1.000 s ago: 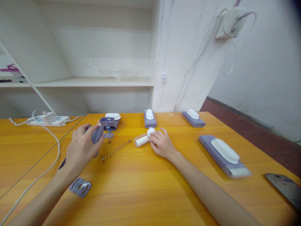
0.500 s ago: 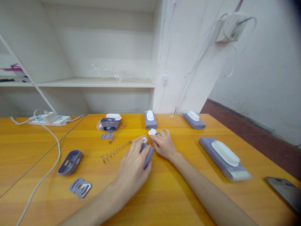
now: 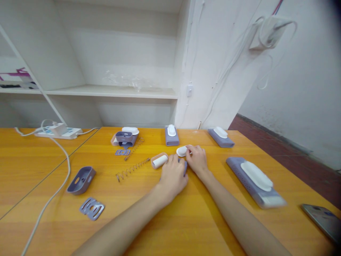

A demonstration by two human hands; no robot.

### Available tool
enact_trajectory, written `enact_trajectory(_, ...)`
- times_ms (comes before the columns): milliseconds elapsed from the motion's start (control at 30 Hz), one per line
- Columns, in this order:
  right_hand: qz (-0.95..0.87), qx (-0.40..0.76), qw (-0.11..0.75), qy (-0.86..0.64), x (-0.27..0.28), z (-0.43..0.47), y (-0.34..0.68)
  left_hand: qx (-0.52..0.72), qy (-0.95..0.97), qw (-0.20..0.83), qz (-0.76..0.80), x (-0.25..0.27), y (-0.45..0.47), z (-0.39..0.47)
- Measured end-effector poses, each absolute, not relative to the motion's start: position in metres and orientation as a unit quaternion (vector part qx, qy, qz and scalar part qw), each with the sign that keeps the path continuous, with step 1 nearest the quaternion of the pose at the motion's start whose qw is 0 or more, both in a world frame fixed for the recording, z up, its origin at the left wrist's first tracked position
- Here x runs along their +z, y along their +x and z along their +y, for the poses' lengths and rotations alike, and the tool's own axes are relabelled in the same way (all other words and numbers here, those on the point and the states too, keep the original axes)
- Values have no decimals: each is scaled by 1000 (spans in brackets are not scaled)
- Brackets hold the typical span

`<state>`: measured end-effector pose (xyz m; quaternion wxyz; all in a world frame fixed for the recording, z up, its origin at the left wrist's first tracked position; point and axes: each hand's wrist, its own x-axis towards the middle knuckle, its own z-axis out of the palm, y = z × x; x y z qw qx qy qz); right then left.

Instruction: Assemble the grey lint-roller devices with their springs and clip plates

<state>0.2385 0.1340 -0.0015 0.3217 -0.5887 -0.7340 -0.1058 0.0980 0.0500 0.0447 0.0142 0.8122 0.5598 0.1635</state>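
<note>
My left hand is wrapped round a purple-grey plastic housing on the table. The hand hides most of this piece. My right hand pinches the right end of a white oval cap, just beyond the left hand. To the left of my left fingers lies a clear-orange tray with a white roller in it. A coil spring rests further left. An open purple-grey shell and a flat slotted plate lie at the left.
Assembled purple-grey units with white caps stand at the back centre, back right and right. More parts sit at the back left. A phone lies at the right edge. A cable crosses the left, from a power strip.
Both hands have moved to the right, the left with the purple-grey housing. The clear-orange tray with the white roller now shows fully. The white cap also sits further right.
</note>
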Motion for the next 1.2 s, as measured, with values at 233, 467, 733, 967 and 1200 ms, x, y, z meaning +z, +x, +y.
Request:
enact_trajectory(233, -705, -136, 265, -643, 0, 134, 241, 180, 801, -27, 570, 40, 107, 66)
enact_trajectory(467, -698, -163, 247, -652, -1, 133, 240, 191, 796, -63, 571, 38, 105, 80)
enact_trajectory(733, -695, -194, 297, -625, -1, 131, 239, 199, 756, -61, 620, 40, 109, 88)
enact_trajectory(967, -716, -161, 274, -622, -8, 135, 241, 193, 756, -65, 622, 39, 104, 91)
enact_trajectory(1200, -736, -135, 293, -595, -13, 137, 243, 201, 754, -62, 623, 36, 97, 91)
